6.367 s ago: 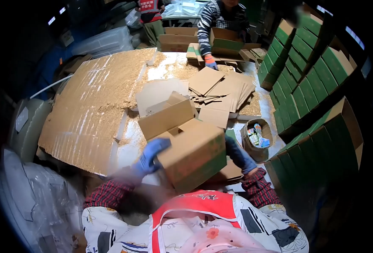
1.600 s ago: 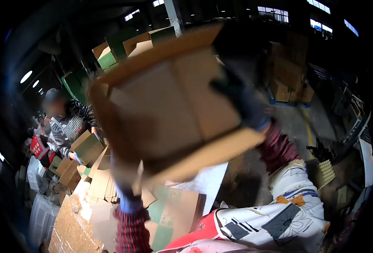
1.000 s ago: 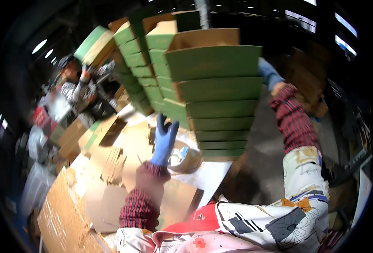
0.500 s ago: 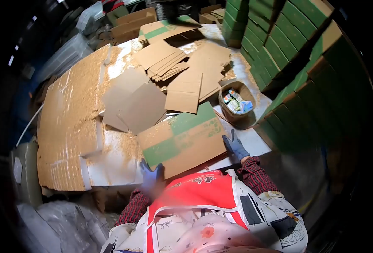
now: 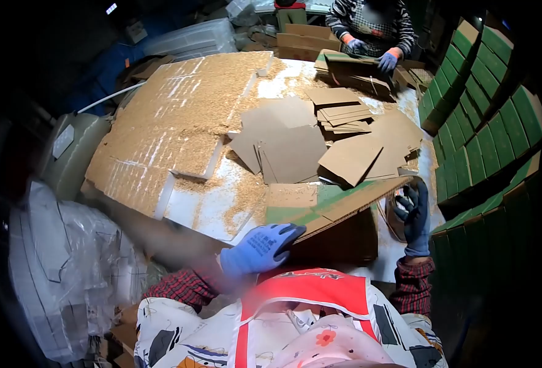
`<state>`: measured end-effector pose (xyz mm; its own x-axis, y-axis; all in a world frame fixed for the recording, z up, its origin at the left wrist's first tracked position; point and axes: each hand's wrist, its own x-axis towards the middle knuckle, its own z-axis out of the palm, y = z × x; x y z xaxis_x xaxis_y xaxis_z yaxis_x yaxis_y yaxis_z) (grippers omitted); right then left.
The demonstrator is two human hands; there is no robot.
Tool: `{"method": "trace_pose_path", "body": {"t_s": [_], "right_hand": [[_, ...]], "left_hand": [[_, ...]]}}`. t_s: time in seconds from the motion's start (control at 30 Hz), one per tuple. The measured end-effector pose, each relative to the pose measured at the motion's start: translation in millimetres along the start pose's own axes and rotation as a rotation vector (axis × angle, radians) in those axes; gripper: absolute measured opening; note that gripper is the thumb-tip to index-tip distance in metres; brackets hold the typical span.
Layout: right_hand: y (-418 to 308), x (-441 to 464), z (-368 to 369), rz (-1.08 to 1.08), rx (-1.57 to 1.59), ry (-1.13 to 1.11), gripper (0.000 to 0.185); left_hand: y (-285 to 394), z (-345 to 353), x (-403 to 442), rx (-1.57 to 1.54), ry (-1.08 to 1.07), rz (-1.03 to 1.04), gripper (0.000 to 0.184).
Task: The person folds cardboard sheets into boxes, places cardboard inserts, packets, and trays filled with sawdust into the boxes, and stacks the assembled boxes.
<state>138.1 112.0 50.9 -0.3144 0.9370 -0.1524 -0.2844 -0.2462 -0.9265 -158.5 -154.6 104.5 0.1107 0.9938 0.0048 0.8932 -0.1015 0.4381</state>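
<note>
- Carton [image 5: 338,207], one, folded flat, brown with green printed bands, tilted at the white table's [image 5: 203,205] near edge, right side raised.
- Left hand [image 5: 261,248], blue-gloved, at the near-left corner, thumb and fingers parted; whether pinching, cannot tell.
- Right hand [image 5: 415,218], one matching glove, fingers curled at the raised right corner; firmness of grip unclear.
- Beyond, cardboard sheets [image 5: 289,144], overlapping, more than five, exact count hidden.
- Rightward, several stacks of green cartons [image 5: 488,126].
- Far edge, one co-worker [image 5: 375,27], two gloved hands [image 5: 390,59] at flat cartons [image 5: 360,84].
</note>
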Motion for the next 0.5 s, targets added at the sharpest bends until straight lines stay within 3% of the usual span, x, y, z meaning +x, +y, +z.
{"method": "trace_pose_path", "body": {"t_s": [0.07,0.1,0.17,0.23,0.3,0.33,0.43,0.5], "right_hand": [[34,24,30,-0.244,-0.173,-0.080,0.068],[48,28,68,-0.338,-0.386,0.031,0.076],[72,26,102,-0.347,-0.499,0.033,0.084],[50,19,116,-0.258,-0.322,-0.093,0.086],[53,20,107,-0.325,-0.394,-0.092,0.086],[46,12,106,-0.307,-0.386,-0.098,0.084],[55,10,77,-0.309,-0.371,-0.133,0.076],[71,16,58,-0.465,-0.737,-0.035,0.068]], "left_hand": [[3,-5,7,-0.262,-0.116,0.102,0.061],[-7,7,15,-0.355,-0.178,0.105,0.071],[-15,32,21,-0.496,-0.232,0.031,0.080],[-39,57,26,-0.923,-0.355,-0.100,0.086],[-42,57,17,-1.342,-0.181,-0.161,0.079],[-49,51,19,-1.322,-0.185,-0.156,0.079],[-59,47,22,-1.404,0.303,-0.146,0.063],[-49,33,29,-1.342,0.542,-0.121,0.060]]}}
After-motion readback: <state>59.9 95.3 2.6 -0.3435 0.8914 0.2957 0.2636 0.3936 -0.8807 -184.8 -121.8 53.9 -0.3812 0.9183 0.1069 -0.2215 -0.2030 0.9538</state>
